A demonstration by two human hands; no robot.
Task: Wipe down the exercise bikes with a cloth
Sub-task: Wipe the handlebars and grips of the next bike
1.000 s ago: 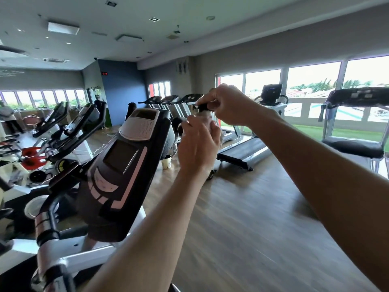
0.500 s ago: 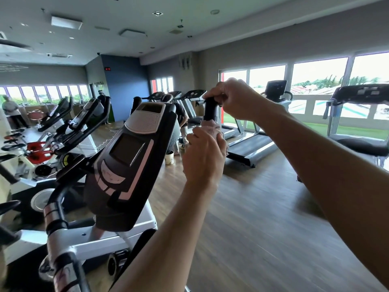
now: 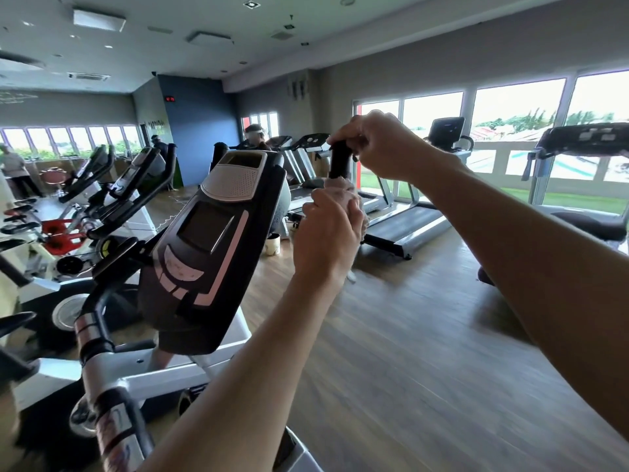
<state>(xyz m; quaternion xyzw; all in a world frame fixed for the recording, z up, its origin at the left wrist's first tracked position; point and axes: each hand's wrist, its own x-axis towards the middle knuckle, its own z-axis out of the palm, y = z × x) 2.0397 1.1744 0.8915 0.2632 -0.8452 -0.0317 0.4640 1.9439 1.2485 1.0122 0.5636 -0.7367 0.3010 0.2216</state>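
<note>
Your left hand (image 3: 328,238) has slid the cloth (image 3: 343,195) down the black handlebar grip (image 3: 339,163), baring more of it than a second ago. Your right hand (image 3: 381,148) has shifted onto the grip's top end.

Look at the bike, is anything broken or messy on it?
Nothing looks broken or spilled. The console is whole. The right hand grips the top of the black handlebar grip, and the left hand holds a pinkish cloth around the bar just below it. The near handlebar is blurry.
</note>
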